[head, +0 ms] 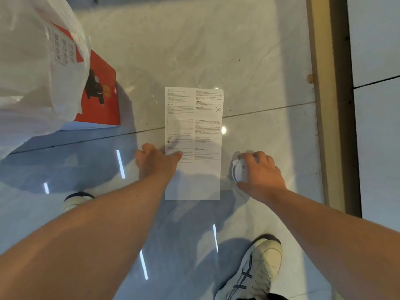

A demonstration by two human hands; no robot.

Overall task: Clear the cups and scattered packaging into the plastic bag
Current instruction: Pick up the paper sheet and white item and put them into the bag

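A printed sheet (193, 135) lies flat on the glossy tiled floor (249, 61), straight ahead of the person. The left hand (157, 161) is laid on its left edge, fingers together and pressed down on the paper near the lower half; no pinch is seen yet. Just right of the sheet, a small white cup (238, 169) lies on its side on the floor, and the right hand (260, 172) is curled over it with fingers wrapped round its body.

The plastic bag (36, 68) hangs at upper left, well apart from both hands, with a red box (99, 92) half inside it and resting on the floor.

The sheet is judged to be very light and limp, and it is likely to cling to the smooth tile; an edge would best be slid or curled up and then pinched, since a flat press gives no hold. Creasing is of no concern for rubbish. The cup is judged light and thin-walled, easily crushed, and is best taken round the middle with modest pressure. Whether anything is left inside it cannot be told.
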